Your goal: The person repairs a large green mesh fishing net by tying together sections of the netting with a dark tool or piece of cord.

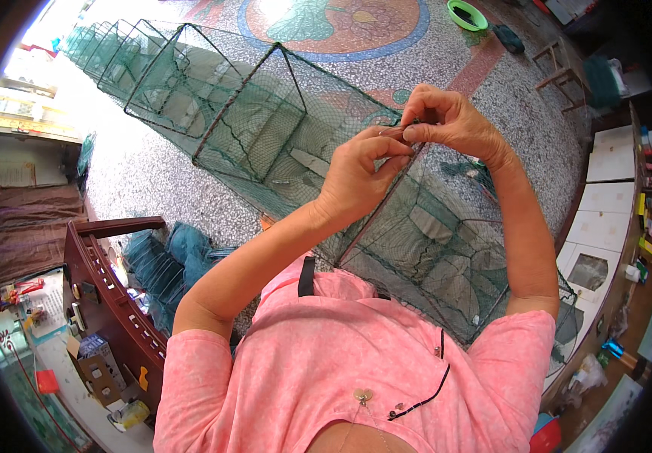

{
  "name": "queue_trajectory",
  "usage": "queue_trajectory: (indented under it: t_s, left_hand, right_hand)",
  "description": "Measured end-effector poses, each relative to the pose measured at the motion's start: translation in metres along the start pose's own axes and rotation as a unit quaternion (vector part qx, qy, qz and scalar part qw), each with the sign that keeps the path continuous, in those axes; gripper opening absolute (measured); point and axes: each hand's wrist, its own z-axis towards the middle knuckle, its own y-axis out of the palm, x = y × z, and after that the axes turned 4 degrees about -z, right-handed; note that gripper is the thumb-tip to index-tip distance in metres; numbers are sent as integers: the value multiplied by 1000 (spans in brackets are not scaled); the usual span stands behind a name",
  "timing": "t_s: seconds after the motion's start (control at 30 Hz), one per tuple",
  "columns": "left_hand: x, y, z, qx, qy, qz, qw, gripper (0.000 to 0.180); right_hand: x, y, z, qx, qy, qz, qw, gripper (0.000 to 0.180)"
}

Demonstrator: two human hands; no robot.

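Closest to the camera is a pink shirt (356,340) down at 6 o'clock, so yeah, you're looking down someone's front. Biggest thing is a long green net (262,147) sprawled over the floor (541,147) from 10 o'clock to 4 o'clock, passing right in front of the shirt. Dark frames (234,103) prop the mesh open, which looks like why it has that boxy tunnel shape. Heap of blue netting (148,260) between 8 and 9, probably parked there out of the way. Green basin (480,19) out at 1 o'clock. Right hand (456,127) near 2 o'clock: grip pinched together on the net's edge, I'd guess to steady that spot. Left hand (357,174) just beside it at 1 o'clock, fingers curled; can't tell if that grip's clamped on anything. Tiny pendant (363,395) near 6 o'clock.
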Motion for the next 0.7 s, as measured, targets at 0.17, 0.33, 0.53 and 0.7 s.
queue_trajectory:
  t_s: [0.17,0.33,0.53,0.7]
  left_hand:
    - [-1,0,1,-4,-10,-33,999,19]
    - [-1,6,1,19,-42,-72,996,42]
    - [-3,5,2,-8,-17,-26,999,43]
    - [24,-4,16,-31,35,89,995,39]
  right_hand:
    - [-20,7,1,93,-84,-73,989,7]
    - [-62,18,-6,280,-250,27,927,13]
    - [-82,5,-27,276,-346,113,890,11]
    - [-92,15,-27,268,-326,-55,905,13]
